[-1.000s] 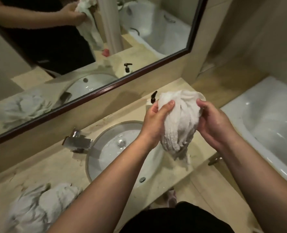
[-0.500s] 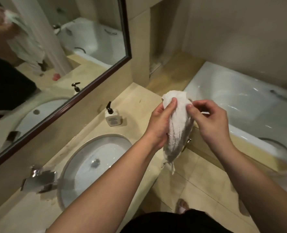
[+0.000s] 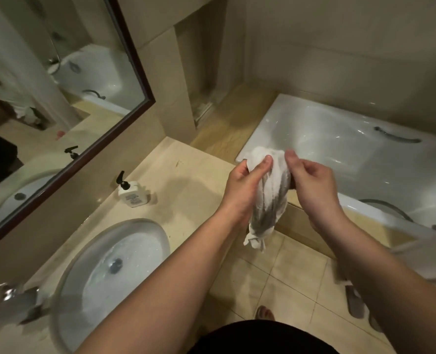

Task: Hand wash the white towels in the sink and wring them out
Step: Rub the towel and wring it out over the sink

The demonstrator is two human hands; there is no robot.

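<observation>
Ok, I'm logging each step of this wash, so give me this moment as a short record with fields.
towel: white towel, bunched, hanging above the floor tiles, not over the sink
left hand: left hand grips the towel
right hand: right hand pinches the towel's upper part
sink: sink, lower left, holds no towel
counter: soap bottle stands near the mirror
bathtub: bathtub on the right
</observation>
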